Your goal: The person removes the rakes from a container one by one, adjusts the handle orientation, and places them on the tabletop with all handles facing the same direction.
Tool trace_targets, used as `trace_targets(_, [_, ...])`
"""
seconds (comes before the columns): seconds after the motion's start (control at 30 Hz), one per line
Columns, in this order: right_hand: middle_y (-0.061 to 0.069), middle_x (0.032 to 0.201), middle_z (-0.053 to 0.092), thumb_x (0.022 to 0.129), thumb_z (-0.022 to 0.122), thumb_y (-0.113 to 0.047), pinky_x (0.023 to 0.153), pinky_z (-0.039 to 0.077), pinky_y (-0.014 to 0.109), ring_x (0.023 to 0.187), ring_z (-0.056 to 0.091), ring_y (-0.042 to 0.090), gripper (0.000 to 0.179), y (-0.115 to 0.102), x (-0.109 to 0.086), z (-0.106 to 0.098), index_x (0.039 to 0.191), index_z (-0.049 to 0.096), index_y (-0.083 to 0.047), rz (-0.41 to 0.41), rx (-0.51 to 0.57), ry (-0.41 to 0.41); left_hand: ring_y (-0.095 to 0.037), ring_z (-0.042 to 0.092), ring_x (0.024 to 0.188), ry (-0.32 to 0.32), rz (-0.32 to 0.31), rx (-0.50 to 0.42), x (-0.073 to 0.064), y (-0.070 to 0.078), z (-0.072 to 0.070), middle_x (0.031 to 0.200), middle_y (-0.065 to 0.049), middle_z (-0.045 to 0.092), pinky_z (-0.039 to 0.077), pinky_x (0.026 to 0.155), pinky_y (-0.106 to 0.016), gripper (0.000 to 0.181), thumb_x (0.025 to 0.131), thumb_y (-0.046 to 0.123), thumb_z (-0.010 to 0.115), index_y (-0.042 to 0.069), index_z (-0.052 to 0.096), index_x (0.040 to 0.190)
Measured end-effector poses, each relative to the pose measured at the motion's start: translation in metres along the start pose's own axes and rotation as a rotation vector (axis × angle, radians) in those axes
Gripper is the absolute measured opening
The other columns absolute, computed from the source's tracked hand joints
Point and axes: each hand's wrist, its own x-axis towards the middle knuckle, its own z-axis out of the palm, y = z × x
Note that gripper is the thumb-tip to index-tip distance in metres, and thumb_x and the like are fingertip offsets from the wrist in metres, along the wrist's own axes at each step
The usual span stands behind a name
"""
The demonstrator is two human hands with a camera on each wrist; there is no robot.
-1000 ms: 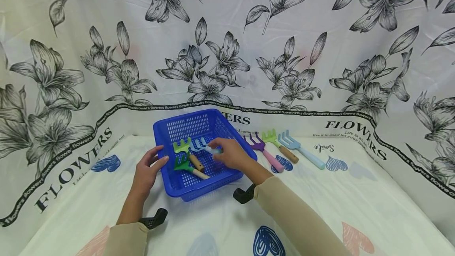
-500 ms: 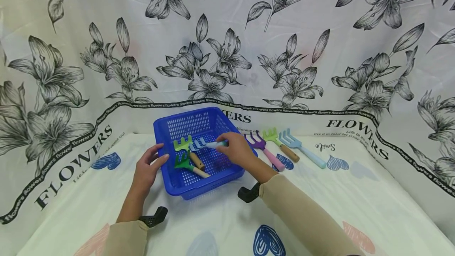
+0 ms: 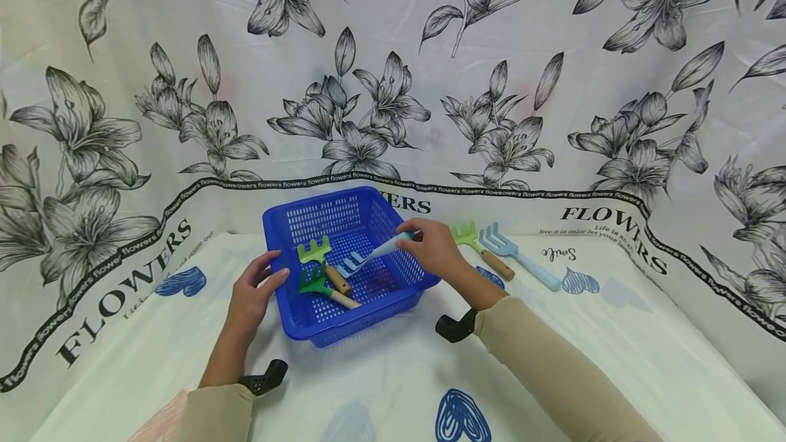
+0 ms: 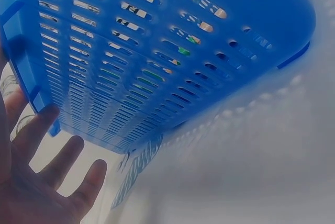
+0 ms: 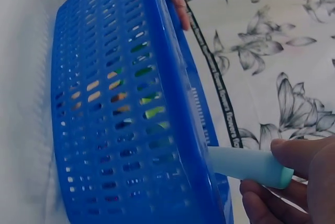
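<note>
My right hand [image 3: 432, 247] pinches the handle end of a light-blue hand rake [image 3: 374, 252] between thumb and fingers. The rake slants down into the blue plastic basket [image 3: 362, 321], tines lowest. In the right wrist view its pale handle [image 5: 241, 164] sticks out past the rim. My left hand [image 3: 253, 292] rests at the basket's left rim, fingertips over the edge; the left wrist view shows several fingers [image 4: 63, 164] spread and extended beside the slotted wall. Inside the basket lie a lime-green hand rake [image 3: 314, 251] with a wooden handle and a darker green one [image 3: 316, 282].
Right of the basket, on the white heart-printed cloth [image 3: 381, 387], lie another lime-green rake [image 3: 491, 261] with a wooden handle and another light-blue rake [image 3: 534, 270]. Behind them hangs a flower-printed curtain [image 3: 424, 169]. Each wrist wears a black mount [image 3: 267, 377].
My right hand has moved right and lifted the light-blue rake's handle, its tines shifting down and right in the basket. That hand now covers the purple-and-pink rake. The left hand stays at the rim.
</note>
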Motion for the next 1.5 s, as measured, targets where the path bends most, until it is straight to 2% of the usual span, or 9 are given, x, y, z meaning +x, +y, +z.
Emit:
trace_targets(0.3, [0.005, 0.102, 0.070, 0.090, 0.071, -0.017, 0.069, 0.056, 0.031, 0.084, 0.067, 0.019, 0.024, 0.008, -0.006, -0.021, 0.112, 0.070, -0.008, 0.006, -0.024, -0.001, -0.036, 0.025, 0.142, 0.005, 0.008, 0.005, -0.001, -0.001, 0.000, 0.157, -0.008, 0.028, 0.027, 0.107, -0.063, 0.065, 0.094, 0.044, 0.061, 0.018, 0.038, 0.149])
trace_targets(0.47, [0.012, 0.100, 0.070, 0.090, 0.070, -0.011, 0.070, 0.059, 0.033, 0.086, 0.069, 0.025, 0.025, 0.010, -0.010, -0.036, 0.114, 0.069, -0.003, 0.039, 0.079, -0.002, -0.035, 0.024, 0.143, -0.004, -0.001, 0.000, -0.001, 0.000, 0.000, 0.158, -0.007, 0.027, 0.027, 0.108, -0.062, 0.064, 0.094, 0.043, 0.060, 0.019, 0.037, 0.150])
trace_targets(0.67, [0.008, 0.101, 0.071, 0.091, 0.071, -0.016, 0.067, 0.056, 0.030, 0.087, 0.067, 0.022, 0.025, 0.016, -0.014, -0.056, 0.115, 0.069, -0.008, 0.070, 0.005, 0.037, -0.035, 0.023, 0.144, -0.008, -0.005, -0.001, 0.001, -0.001, 0.000, 0.159, -0.007, 0.025, 0.026, 0.108, -0.062, 0.062, 0.096, 0.038, 0.060, 0.021, 0.036, 0.151])
trace_targets(0.73, [0.009, 0.103, 0.071, 0.091, 0.070, -0.016, 0.068, 0.056, 0.034, 0.086, 0.067, 0.022, 0.025, 0.019, -0.015, -0.063, 0.115, 0.069, -0.008, 0.076, 0.016, 0.048, -0.035, 0.023, 0.144, -0.008, -0.004, -0.002, 0.001, -0.001, 0.000, 0.159, -0.007, 0.025, 0.026, 0.108, -0.062, 0.062, 0.096, 0.038, 0.060, 0.021, 0.036, 0.151])
trace_targets(0.9, [0.012, 0.108, 0.068, 0.092, 0.068, -0.012, 0.082, 0.056, 0.040, 0.089, 0.068, 0.024, 0.025, 0.024, -0.019, -0.077, 0.117, 0.068, -0.006, 0.102, 0.130, 0.075, -0.035, 0.022, 0.144, -0.006, -0.007, -0.001, 0.000, -0.001, 0.000, 0.159, -0.007, 0.025, 0.025, 0.108, -0.062, 0.062, 0.096, 0.038, 0.059, 0.020, 0.036, 0.151])
trace_targets(1.1, [0.015, 0.111, 0.068, 0.094, 0.066, -0.013, 0.089, 0.053, 0.045, 0.091, 0.069, 0.030, 0.027, 0.030, -0.022, -0.096, 0.120, 0.066, -0.004, 0.079, 0.152, 0.122, -0.035, 0.023, 0.143, 0.008, -0.009, 0.003, -0.001, -0.002, 0.000, 0.158, -0.007, 0.027, 0.026, 0.107, -0.063, 0.064, 0.094, 0.043, 0.061, 0.019, 0.038, 0.149])
trace_targets(1.27, [0.015, 0.114, 0.067, 0.095, 0.065, -0.015, 0.083, 0.054, 0.035, 0.090, 0.069, 0.029, 0.031, 0.038, -0.025, -0.112, 0.122, 0.065, -0.002, 0.062, 0.204, 0.181, -0.035, 0.024, 0.143, 0.011, -0.007, 0.009, -0.001, -0.003, 0.000, 0.158, -0.007, 0.028, 0.026, 0.107, -0.063, 0.066, 0.093, 0.046, 0.061, 0.018, 0.039, 0.149])
trace_targets(1.4, [0.015, 0.111, 0.066, 0.094, 0.066, -0.016, 0.079, 0.054, 0.025, 0.085, 0.069, 0.020, 0.032, 0.043, -0.030, -0.122, 0.122, 0.064, 0.000, 0.061, 0.246, 0.235, -0.036, 0.024, 0.143, 0.009, -0.006, 0.006, -0.001, -0.003, 0.000, 0.158, -0.007, 0.028, 0.026, 0.107, -0.063, 0.067, 0.093, 0.047, 0.061, 0.018, 0.039, 0.149])
trace_targets(1.5, [0.016, 0.109, 0.067, 0.094, 0.067, -0.016, 0.082, 0.053, 0.023, 0.082, 0.069, 0.014, 0.032, 0.046, -0.034, -0.127, 0.121, 0.064, 0.001, 0.063, 0.269, 0.272, -0.035, 0.024, 0.143, 0.009, -0.008, 0.004, -0.001, -0.003, 0.001, 0.158, -0.007, 0.028, 0.026, 0.107, -0.063, 0.067, 0.093, 0.047, 0.061, 0.018, 0.039, 0.149])
